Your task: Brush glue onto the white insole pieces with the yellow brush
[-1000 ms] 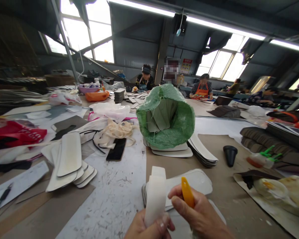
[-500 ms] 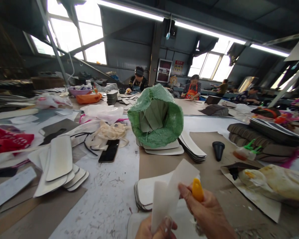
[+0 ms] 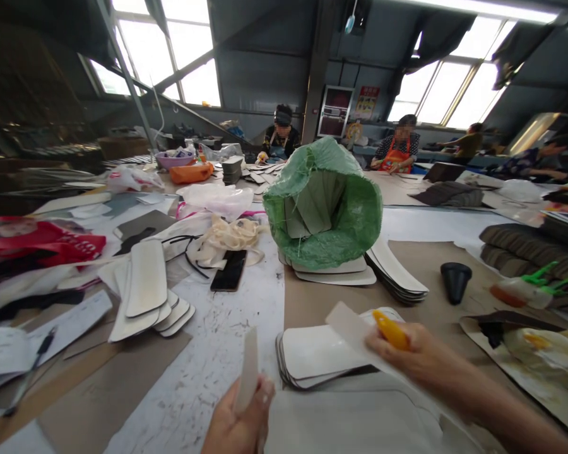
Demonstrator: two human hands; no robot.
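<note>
At the bottom centre, my left hand point(image 3: 241, 413) is closed around a narrow pale strip point(image 3: 249, 362) that stands upright from the fingers. To the right, my right hand point(image 3: 407, 347) grips a yellow-handled tool point(image 3: 389, 328); its working end is hidden. The same hand pinches a thin whitish sheet point(image 3: 348, 323), slightly blurred. Between the hands lies a stack of white rounded panels point(image 3: 317, 353) with dark edges. In front of me is a larger pale panel point(image 3: 350, 419), partly under my right forearm.
A green woven sack point(image 3: 322, 249) holding panels stands beyond the stack. More panels point(image 3: 146, 280) are fanned out at left, near a black phone point(image 3: 228, 271) and cream straps point(image 3: 230, 236). A black cone-shaped object point(image 3: 455, 282) and glue bottles point(image 3: 544, 291) lie right. Other people work across the table.
My hands have moved apart: the left went left with the narrow strip, the right went right with the sheet and yellow-handled tool. The view has shifted, moving the scene rightward.
</note>
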